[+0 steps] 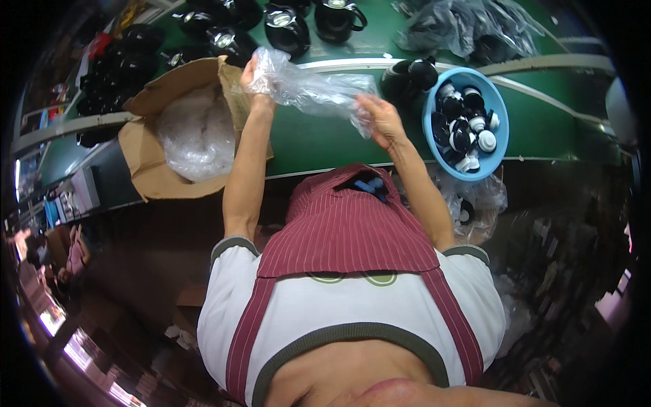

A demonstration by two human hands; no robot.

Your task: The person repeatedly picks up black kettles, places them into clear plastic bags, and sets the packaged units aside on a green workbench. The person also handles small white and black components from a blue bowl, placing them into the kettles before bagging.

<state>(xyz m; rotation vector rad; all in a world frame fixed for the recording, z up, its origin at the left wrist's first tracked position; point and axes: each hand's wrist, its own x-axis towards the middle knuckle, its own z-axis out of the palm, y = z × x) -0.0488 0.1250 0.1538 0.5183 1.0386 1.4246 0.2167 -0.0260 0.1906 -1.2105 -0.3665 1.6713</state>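
Observation:
A clear plastic bag (318,94) is stretched between my two hands above the green work surface (320,140). My left hand (256,81) grips one end, with crumpled film covering part of its fingers. The lower right end is pinched in my right hand (380,119). Just past my right hand, a black jug-like vessel (399,79) stands with a black rounded part (423,73) at its top. Left of my left forearm sits an open cardboard box (142,173) with a stack of clear plastic bags (196,135) in it.
A light-blue basin (503,122) holds several black-and-white lids (460,137). Glossy black jugs (285,30) crowd the far side, behind a metal rail (351,64). Bagged items (463,25) lie at the far right. Below the basin hangs or rests a plastic-lined carton (478,213).

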